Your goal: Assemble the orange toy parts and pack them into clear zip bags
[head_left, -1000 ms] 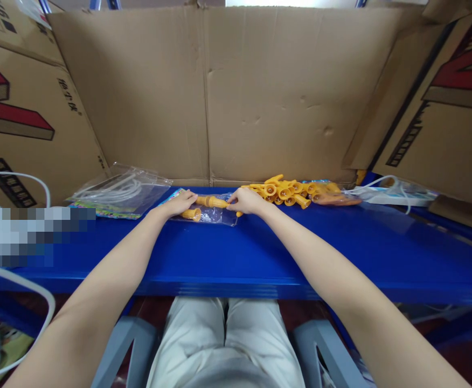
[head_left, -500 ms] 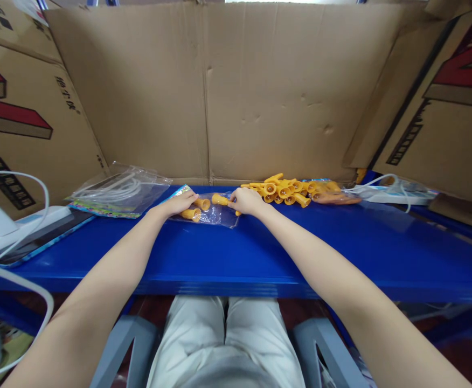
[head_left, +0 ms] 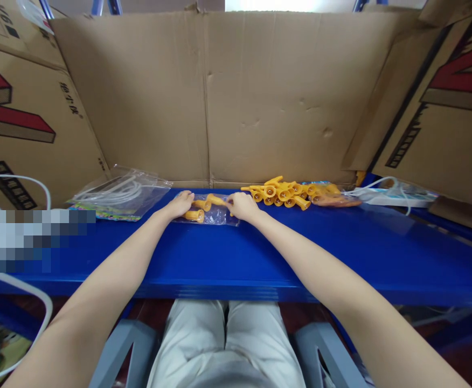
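My left hand (head_left: 182,205) is closed on the left end of a clear plastic bag (head_left: 218,219) lying on the blue table. Two yellow horn-shaped plastic pieces (head_left: 195,216) lie at that end, beside my fingers. My right hand (head_left: 244,206) pinches the narrow end of another yellow horn-shaped piece (head_left: 216,200) over the bag, its wide end pointing left. Whether this piece is inside the bag or on top of it I cannot tell. Right of that hand is a pile of several similar yellow pieces (head_left: 282,192).
A clear bag with white cable (head_left: 125,188) lies at left, near a blurred-out patch. Beyond the pile are a filled bag (head_left: 333,195) and a white power strip (head_left: 397,196). Cardboard (head_left: 276,97) walls the blue table's (head_left: 228,258) back and sides.
The yellow piece in my right hand has moved slightly left, up to the pieces by my left hand. The camera view has tilted up a little.
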A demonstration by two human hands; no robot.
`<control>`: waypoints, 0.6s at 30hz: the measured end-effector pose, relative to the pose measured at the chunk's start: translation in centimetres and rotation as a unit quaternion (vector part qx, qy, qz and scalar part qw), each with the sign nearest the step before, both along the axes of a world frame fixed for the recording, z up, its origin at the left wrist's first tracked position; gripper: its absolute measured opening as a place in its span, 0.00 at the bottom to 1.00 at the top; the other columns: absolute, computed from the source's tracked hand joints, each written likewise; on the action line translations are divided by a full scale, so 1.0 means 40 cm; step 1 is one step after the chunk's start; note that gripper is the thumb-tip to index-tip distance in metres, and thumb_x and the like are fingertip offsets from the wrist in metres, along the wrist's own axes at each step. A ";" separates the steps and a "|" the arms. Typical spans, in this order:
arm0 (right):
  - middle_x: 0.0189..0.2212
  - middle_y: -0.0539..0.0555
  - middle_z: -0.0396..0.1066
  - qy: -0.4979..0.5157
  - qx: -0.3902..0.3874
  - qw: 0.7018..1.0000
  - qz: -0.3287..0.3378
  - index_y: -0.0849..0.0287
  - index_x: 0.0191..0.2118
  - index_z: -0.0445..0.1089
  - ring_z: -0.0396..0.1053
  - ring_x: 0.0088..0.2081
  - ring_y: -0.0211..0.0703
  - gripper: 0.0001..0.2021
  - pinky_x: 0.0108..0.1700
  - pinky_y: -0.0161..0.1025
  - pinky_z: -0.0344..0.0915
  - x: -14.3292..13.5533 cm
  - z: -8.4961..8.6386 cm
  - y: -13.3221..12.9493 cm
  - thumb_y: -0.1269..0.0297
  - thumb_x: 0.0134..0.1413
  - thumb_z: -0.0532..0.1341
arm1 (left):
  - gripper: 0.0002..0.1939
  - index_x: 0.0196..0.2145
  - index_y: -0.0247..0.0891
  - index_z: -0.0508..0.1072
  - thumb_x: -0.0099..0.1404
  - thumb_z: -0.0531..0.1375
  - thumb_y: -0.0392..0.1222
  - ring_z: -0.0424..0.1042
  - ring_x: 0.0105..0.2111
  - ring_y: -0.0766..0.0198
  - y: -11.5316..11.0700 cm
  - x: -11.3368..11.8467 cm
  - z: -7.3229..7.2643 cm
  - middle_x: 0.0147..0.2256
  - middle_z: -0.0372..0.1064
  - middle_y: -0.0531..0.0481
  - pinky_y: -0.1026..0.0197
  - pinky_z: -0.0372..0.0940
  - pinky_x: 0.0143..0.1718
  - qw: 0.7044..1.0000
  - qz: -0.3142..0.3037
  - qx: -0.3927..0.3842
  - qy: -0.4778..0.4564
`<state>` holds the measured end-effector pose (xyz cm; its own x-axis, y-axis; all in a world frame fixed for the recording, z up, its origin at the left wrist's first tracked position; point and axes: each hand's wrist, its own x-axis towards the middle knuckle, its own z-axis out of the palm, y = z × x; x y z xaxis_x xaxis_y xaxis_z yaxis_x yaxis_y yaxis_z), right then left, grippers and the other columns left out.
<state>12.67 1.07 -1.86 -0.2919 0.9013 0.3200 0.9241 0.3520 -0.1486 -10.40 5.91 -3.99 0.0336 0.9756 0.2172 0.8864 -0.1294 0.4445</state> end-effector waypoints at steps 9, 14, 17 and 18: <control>0.41 0.58 0.75 0.233 -0.054 0.970 0.055 0.64 0.39 0.74 0.72 0.44 0.42 0.09 0.48 0.36 0.65 -0.007 -0.036 0.042 0.71 0.51 0.62 | 0.32 0.62 0.28 0.54 0.67 0.40 0.49 0.49 0.64 0.57 0.001 0.011 0.001 0.64 0.49 0.36 0.56 0.45 0.63 1.000 0.010 0.006 -0.002; 0.36 0.57 0.76 0.486 -0.163 0.859 0.001 0.63 0.33 0.71 0.74 0.38 0.38 0.04 0.43 0.35 0.69 -0.012 -0.020 0.033 0.75 0.52 0.59 | 0.33 0.62 0.29 0.55 0.67 0.40 0.53 0.49 0.64 0.55 0.006 0.003 -0.005 0.63 0.52 0.38 0.55 0.47 0.63 1.000 0.007 0.015 -0.010; 0.31 0.55 0.75 0.611 -0.234 0.756 -0.026 0.62 0.32 0.66 0.74 0.34 0.36 0.03 0.40 0.35 0.71 -0.010 -0.009 0.029 0.76 0.53 0.59 | 0.33 0.62 0.33 0.56 0.67 0.40 0.54 0.51 0.64 0.53 0.013 -0.001 -0.012 0.62 0.55 0.39 0.53 0.48 0.62 0.999 -0.007 0.028 -0.017; 0.29 0.54 0.74 0.637 -0.252 0.728 -0.029 0.62 0.32 0.65 0.74 0.32 0.36 0.04 0.40 0.36 0.72 -0.010 -0.008 0.028 0.77 0.53 0.59 | 0.32 0.62 0.33 0.56 0.67 0.41 0.53 0.51 0.64 0.54 0.014 -0.001 -0.014 0.62 0.55 0.40 0.53 0.48 0.62 0.999 -0.014 0.031 -0.020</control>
